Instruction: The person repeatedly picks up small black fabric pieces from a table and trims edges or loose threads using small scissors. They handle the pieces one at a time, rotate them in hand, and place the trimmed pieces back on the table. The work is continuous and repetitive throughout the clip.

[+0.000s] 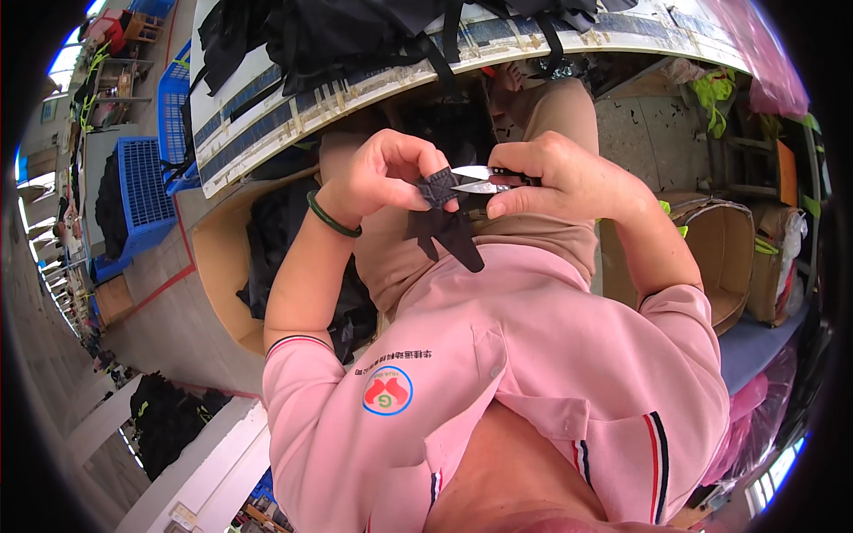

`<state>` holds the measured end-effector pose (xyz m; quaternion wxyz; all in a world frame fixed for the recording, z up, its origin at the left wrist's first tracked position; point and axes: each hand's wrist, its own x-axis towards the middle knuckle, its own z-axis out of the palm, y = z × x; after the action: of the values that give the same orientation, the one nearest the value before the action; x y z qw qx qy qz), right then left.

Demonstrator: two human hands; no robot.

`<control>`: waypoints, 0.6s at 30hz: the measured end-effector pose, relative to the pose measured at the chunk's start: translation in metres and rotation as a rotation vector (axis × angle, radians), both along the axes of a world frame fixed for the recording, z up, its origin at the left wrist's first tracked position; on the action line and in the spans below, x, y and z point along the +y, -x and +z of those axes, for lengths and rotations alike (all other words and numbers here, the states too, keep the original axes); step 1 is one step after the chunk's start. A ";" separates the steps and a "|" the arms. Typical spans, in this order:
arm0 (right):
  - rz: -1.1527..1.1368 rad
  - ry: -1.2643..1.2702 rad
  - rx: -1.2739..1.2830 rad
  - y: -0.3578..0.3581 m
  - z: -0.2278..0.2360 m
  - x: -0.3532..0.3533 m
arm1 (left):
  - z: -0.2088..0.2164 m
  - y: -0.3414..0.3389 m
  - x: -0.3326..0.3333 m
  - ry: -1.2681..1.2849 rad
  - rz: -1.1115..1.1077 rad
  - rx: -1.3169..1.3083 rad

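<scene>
My left hand (382,176) is pinching a small black fabric piece (455,235) between thumb and fingers. Its stitched end sits at the fingertips, and the narrow loose ends hang down over my lap. A dark green band circles the left wrist. In my right hand (564,176) is a pair of thread snips (480,186) with black handles and bright blades. The blades are parted and point left, with their tips at the edge of the stitched end. Whether they touch a thread is too small to tell.
Just beyond my knees stands a worn, taped table (333,98) piled with black fabric pieces (329,44). Cardboard boxes (218,266) flank me on both sides; the left one holds black material. Farther left are blue plastic crates (147,182).
</scene>
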<state>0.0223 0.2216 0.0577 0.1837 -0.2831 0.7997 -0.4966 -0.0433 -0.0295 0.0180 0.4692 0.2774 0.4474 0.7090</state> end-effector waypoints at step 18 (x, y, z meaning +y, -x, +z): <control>0.099 -0.044 0.204 0.000 -0.010 -0.007 | 0.004 0.002 0.007 0.129 -0.294 -0.156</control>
<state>0.0223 0.2147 0.0473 0.1319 -0.3673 0.8100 -0.4377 -0.0449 -0.0225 0.0215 0.6179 0.2531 0.4090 0.6220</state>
